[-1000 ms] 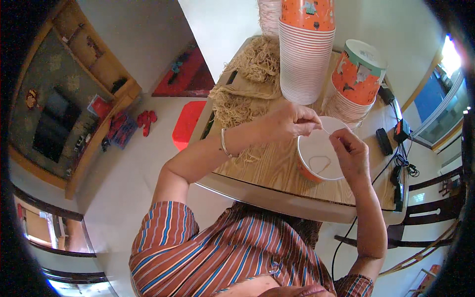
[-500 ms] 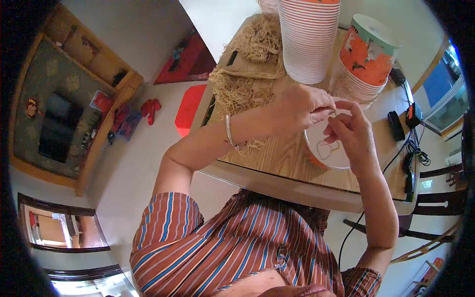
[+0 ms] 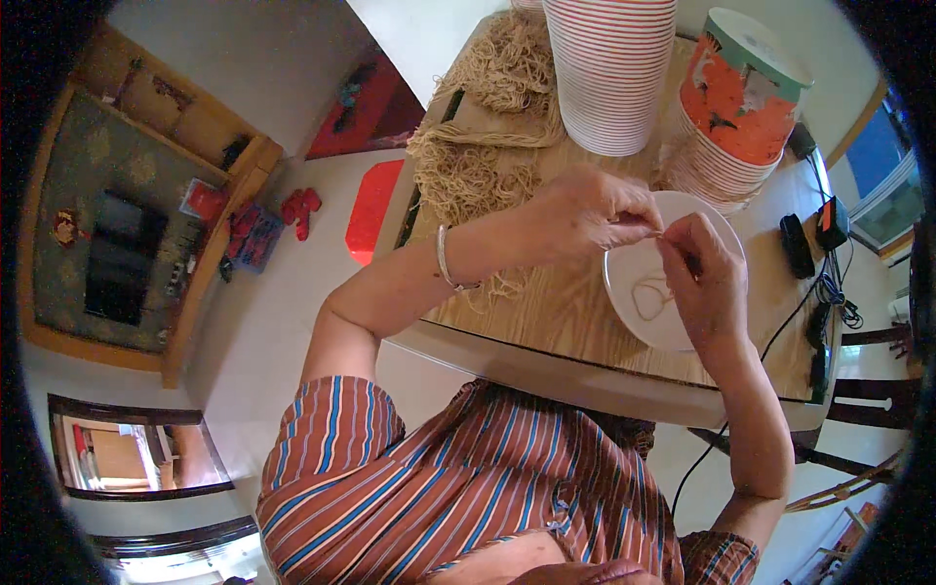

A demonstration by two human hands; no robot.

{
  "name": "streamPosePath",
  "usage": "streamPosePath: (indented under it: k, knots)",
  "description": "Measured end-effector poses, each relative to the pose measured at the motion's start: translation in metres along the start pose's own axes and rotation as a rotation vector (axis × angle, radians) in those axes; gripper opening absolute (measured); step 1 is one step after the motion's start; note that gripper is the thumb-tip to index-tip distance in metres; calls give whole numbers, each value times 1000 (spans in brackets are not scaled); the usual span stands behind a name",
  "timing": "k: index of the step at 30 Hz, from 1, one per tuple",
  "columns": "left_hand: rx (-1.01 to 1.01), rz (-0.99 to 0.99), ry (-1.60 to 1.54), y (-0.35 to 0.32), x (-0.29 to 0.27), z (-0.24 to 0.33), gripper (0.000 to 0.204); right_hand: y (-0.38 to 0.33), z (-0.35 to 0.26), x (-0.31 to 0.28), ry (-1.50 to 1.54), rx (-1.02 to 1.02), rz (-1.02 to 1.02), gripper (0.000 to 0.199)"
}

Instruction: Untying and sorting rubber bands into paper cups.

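Over a white round bowl or tub (image 3: pixel 634 297), my left hand (image 3: pixel 604 213) and my right hand (image 3: pixel 707 273) meet, fingertips almost touching. Each is closed in a pinch; a thin tan string seems to run between them, though most of it is hidden by the fingers. Inside the white tub lies a loop of the same tan string (image 3: pixel 651 295). Tangled bundles of tan string (image 3: pixel 473 180) spread over the table to the left of my hands. A bracelet circles my left wrist.
A tall stack of paper tubs (image 3: pixel 614 78) stands behind my hands. Right of it, an orange and green tub (image 3: pixel 746 93) sits upon more stacked tubs. Black adapters (image 3: pixel 797 246) and cables lie along the right side of the wooden table (image 3: pixel 546 302). A red stool (image 3: pixel 375 213) is at the left.
My right hand has turned and drawn its fingers closer into a pinch. More of the tub shows beneath my hands. The view has shifted slightly.
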State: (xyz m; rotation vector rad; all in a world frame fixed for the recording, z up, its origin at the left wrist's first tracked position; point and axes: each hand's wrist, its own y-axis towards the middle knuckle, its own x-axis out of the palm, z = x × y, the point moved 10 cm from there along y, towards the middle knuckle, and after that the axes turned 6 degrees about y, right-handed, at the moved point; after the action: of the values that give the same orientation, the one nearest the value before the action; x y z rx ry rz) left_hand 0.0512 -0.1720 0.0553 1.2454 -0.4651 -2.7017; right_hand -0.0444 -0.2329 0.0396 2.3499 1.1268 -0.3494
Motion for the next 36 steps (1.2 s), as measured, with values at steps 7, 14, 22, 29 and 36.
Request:
streamPosePath:
  k: [7, 14, 22, 29, 36]
  knots:
    - [54, -25, 73, 11, 4, 2, 16, 3, 11, -2, 58, 93, -60, 6]
    - [354, 156, 332, 5, 2, 21, 14, 3, 32, 7, 288, 317, -179, 10]
    - [348, 192, 342, 5, 3, 16, 15, 4, 23, -1, 172, 214, -48, 8]
    - [157, 236, 196, 2, -7, -9, 14, 7, 35, 1, 179, 293, -110, 7]
    - [-296, 66, -84, -19, 17, -63, 19, -4, 55, 22, 543, 618, -230, 10]
